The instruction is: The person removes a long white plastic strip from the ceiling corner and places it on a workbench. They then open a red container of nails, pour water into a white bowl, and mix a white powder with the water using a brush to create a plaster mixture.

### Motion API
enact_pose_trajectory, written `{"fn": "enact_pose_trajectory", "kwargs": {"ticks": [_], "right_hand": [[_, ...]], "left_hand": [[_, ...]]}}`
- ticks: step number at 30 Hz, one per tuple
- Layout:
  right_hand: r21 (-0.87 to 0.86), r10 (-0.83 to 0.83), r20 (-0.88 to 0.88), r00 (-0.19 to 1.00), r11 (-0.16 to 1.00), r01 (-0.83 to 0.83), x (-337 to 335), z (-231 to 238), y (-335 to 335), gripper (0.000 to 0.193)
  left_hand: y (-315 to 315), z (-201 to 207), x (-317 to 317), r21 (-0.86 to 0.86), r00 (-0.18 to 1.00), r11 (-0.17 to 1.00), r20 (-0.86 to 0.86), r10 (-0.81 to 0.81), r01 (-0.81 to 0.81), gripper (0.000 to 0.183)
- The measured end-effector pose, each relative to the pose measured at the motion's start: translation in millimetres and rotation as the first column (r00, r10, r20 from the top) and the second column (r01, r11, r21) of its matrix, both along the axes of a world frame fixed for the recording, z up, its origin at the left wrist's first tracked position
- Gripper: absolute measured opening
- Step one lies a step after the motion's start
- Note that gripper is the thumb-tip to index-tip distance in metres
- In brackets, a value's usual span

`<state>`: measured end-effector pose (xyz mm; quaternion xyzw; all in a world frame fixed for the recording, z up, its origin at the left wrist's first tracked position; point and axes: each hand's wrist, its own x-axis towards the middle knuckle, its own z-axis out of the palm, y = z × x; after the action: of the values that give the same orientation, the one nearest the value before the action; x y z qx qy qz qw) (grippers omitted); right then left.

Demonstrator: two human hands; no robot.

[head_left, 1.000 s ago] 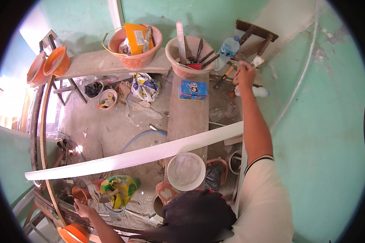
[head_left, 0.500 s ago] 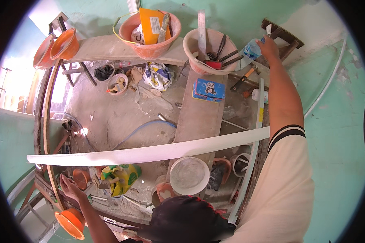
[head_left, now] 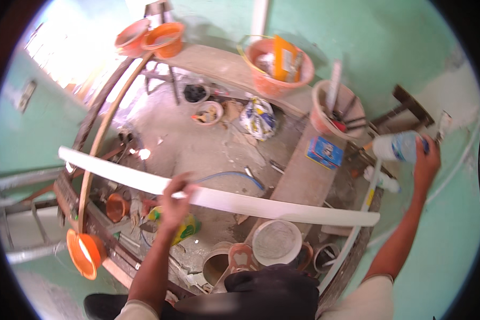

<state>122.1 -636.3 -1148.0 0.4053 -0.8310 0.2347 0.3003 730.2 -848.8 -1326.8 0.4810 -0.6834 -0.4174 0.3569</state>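
My right hand (head_left: 428, 157) is closed round the blue-capped neck of a clear plastic water bottle (head_left: 399, 146), held tilted on its side at the right. A small whitish blade-like tool (head_left: 444, 124) shows just beyond that hand; whether I grip it too, I cannot tell. My left hand (head_left: 177, 200) hovers over or touches a long white strip (head_left: 282, 209), its fingers smeared by motion. The strip spans the work area from left to right, above a plank (head_left: 290, 184). A blue box (head_left: 324, 152) sits on the plank.
Pinkish-orange basins (head_left: 261, 80) with tools and packets stand on the far bench (head_left: 210, 61). Two orange buckets (head_left: 162, 40) stand at the far left. A round white bucket (head_left: 276, 241) is near me. A blue hose (head_left: 224, 175) crosses the floor.
My right hand has drawn the bottle back from beside the basin. My left hand has moved right from the left rail to the white strip. The whole view has turned and shifted.
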Motion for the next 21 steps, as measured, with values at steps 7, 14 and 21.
{"fn": "enact_pose_trajectory", "kwargs": {"ticks": [7,14,21], "right_hand": [[-0.080,0.438,0.288,0.851,0.897,-0.435,234.6,79.2,-29.3,0.032],[-0.456,0.626,0.761,0.170,0.703,-0.545,391.5,21.3,-117.7,0.032],[-0.550,0.648,0.760,0.056,0.687,-0.475,426.8,-48.9,-138.3,0.029]], "left_hand": [[52.0,108.9,-111.6,-0.348,0.851,0.797,0.001,-0.526,0.493,0.112],[53.4,90.1,-9.1,-0.166,0.983,0.969,0.072,-0.171,0.181,0.117],[-25.8,158.1,163.5,-0.380,0.871,0.822,-0.420,0.255,-0.424,0.115]]}}
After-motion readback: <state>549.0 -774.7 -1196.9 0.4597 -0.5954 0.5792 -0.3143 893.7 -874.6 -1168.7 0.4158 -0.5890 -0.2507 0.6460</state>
